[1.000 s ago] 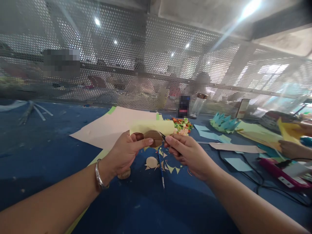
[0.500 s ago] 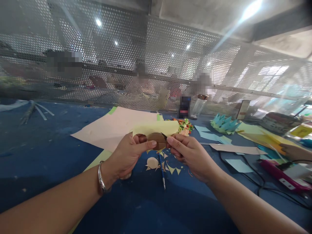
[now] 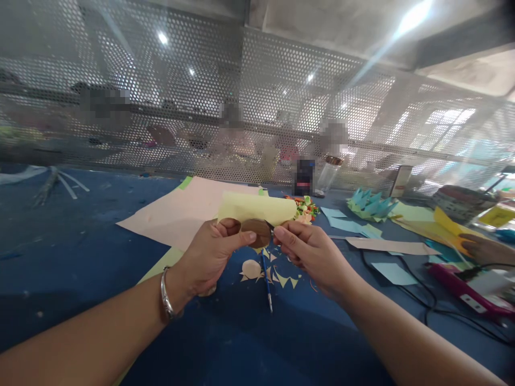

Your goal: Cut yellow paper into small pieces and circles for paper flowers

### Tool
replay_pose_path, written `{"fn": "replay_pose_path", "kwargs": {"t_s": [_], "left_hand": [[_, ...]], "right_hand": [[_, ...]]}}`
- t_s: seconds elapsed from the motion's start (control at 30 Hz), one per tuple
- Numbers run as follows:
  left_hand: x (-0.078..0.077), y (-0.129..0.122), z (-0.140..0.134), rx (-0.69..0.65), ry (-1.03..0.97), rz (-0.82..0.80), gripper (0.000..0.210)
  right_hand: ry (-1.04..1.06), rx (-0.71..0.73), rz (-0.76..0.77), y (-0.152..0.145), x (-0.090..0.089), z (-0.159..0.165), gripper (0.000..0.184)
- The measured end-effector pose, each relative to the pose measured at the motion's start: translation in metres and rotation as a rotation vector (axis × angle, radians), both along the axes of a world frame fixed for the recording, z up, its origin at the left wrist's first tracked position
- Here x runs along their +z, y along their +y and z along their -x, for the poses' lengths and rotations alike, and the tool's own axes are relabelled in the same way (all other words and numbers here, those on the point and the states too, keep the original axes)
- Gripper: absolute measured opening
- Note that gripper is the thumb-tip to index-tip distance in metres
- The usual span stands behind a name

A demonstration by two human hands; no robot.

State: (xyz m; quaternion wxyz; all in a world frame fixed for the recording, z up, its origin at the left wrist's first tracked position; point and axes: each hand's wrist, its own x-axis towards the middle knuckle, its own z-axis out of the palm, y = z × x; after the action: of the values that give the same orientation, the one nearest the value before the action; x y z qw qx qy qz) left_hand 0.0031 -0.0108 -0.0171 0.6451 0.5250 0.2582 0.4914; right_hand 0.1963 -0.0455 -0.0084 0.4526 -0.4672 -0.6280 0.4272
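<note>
My left hand (image 3: 211,252), with a silver bangle (image 3: 167,292) at its wrist, pinches a brown disc (image 3: 253,228) against a curled sheet of pale yellow paper (image 3: 257,206). The thumb lies across the disc's face. At the disc's right edge, my right hand (image 3: 306,244) is closed on a small dark blade with a pointed tip (image 3: 269,223); its handle end is hidden in the fingers. Below both hands, a blue pen-like tool with a metal tip (image 3: 266,281) lies on the blue table (image 3: 225,343), beside a beige paper circle (image 3: 251,269) and several small paper triangles.
Behind my hands lies a large pale pink sheet (image 3: 177,209). Colourful paper scraps (image 3: 308,208) are heaped beyond. To the right are blue paper pieces (image 3: 394,273), a spiky paper craft (image 3: 372,205), a magenta power strip (image 3: 466,295) with cables, and another person's hand (image 3: 488,249).
The yellow paper has tipped up slightly, and the brown disc shows rounder, shifted a little upward. Both hands stay nearly in place. At the right, the other person's hand has moved slightly with yellow paper.
</note>
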Motion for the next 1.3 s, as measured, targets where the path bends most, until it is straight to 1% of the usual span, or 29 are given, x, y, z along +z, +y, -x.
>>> {"fn": "replay_pose_path", "kwargs": {"t_s": [0.13,0.2,0.47,0.6,0.67,0.8,1.03,1.17,1.3], "left_hand": [[0.0003,-0.0001,0.0005,0.057,0.055,-0.027,0.012],[0.0009,-0.0008,0.0006,0.072,0.047,-0.047,0.013],[0.0001,-0.0005,0.0002,0.016,0.055,-0.09,0.029],[0.0,0.001,0.001,-0.008,0.048,-0.095,0.027],[0.0011,0.001,0.001,-0.012,0.028,-0.083,0.027],[0.0046,0.0005,0.0004,0.015,0.037,-0.007,0.026],[0.0049,0.0009,0.0008,0.073,0.012,0.049,0.022],[0.0023,0.0013,0.0012,0.045,-0.001,0.039,0.016],[0.002,0.0007,0.0002,0.021,-0.032,0.032,0.014]], "right_hand": [[-0.042,-0.014,-0.034,0.0011,-0.0004,-0.0006,0.041],[-0.067,-0.022,-0.047,0.0011,0.0,-0.0008,0.042],[-0.142,-0.028,-0.109,0.0027,0.0004,-0.0026,0.041],[-0.184,-0.03,-0.122,0.0032,0.0018,-0.0038,0.042],[-0.198,-0.034,-0.128,0.0027,0.0026,-0.0038,0.043],[-0.23,-0.044,-0.143,0.002,0.0037,-0.0029,0.046],[-0.256,-0.034,-0.175,0.0043,0.0028,-0.0034,0.042],[-0.24,-0.022,-0.159,0.0039,0.0015,-0.0031,0.038],[-0.225,-0.026,-0.145,0.0028,0.0004,-0.0026,0.038]]}}
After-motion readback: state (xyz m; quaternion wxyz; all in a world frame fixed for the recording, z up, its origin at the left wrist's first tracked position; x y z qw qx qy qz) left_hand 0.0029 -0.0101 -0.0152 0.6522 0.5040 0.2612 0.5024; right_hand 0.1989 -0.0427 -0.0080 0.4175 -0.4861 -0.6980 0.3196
